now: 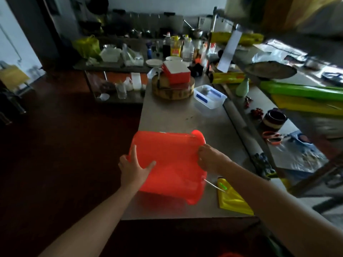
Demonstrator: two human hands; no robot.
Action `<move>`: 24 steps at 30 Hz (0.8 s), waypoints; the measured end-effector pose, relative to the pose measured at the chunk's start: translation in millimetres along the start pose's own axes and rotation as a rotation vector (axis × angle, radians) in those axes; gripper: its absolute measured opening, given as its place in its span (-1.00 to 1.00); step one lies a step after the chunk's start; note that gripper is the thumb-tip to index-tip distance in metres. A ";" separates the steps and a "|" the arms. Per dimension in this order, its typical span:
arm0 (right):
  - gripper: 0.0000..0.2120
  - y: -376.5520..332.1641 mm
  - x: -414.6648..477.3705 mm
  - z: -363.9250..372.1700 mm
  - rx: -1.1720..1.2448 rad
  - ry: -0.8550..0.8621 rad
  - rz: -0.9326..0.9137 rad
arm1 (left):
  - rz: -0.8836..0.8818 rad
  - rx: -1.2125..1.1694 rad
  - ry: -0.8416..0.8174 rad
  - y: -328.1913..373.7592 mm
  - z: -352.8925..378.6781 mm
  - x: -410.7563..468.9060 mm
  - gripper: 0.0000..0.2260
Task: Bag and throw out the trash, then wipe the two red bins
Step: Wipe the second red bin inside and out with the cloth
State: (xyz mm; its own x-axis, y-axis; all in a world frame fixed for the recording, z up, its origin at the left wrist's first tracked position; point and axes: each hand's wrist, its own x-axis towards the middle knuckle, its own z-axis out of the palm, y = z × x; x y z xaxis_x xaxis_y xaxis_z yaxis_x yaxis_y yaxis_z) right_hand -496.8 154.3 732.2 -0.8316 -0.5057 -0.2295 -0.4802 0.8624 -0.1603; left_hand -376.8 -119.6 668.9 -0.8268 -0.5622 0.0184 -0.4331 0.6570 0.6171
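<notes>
- Red translucent plastic bin (172,164) lies tipped on its side at the near end of a grey steel counter (176,117), with no trash showing in it (so bagging looks done and wiping is probably the step in hand).
- Left of the bin, dark reddish floor (65,145) in a dim, cluttered kitchen.
- On the bin's left wall, the left hand (135,167) presses flat, fingers spread, gripping nothing.
- At the bin's right edge near the rim, the right hand (209,158) is curled; I cannot tell whether it holds a cloth.
- Just right of the bin, a flat yellow plastic pouch (233,201).
- Below the bin at the frame's edge, a red sliver (230,255), perhaps the second bin, which I judge is not yet wiped.
</notes>
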 end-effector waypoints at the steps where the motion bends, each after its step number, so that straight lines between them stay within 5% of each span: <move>1: -0.61 -6.1 1.5 6.2 0.111 0.048 0.011 | -0.001 0.020 -0.019 -8.4 3.0 -3.8 -0.08; 5: -0.42 -39.1 0.8 36.7 0.540 0.390 -0.046 | 0.079 0.306 -0.179 -32.0 12.0 -12.8 -0.26; 9: -0.03 -63.6 8.7 51.6 0.514 0.502 0.078 | 0.173 0.444 -0.251 -42.0 16.6 -17.4 -0.31; 15: -0.75 -60.3 17.2 53.9 0.775 0.459 0.409 | 0.406 0.577 -0.255 -36.0 17.9 -14.7 -0.38; 21: -0.87 -73.4 14.5 19.5 0.727 0.560 0.368 | 0.415 0.432 -0.366 -10.4 15.0 -3.7 -0.46; 24: -0.88 -85.1 8.8 2.0 0.575 0.628 0.200 | 0.364 0.114 -0.434 10.4 -0.5 5.7 -0.53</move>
State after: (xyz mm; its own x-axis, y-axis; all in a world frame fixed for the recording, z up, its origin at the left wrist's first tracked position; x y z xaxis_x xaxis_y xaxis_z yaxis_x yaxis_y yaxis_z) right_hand -462.7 76.4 741.9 -0.9665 -0.0938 0.2391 -0.2344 0.7028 -0.6716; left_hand -385.8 -116.3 675.8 -0.9909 -0.0485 -0.1255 -0.1094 0.8332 0.5420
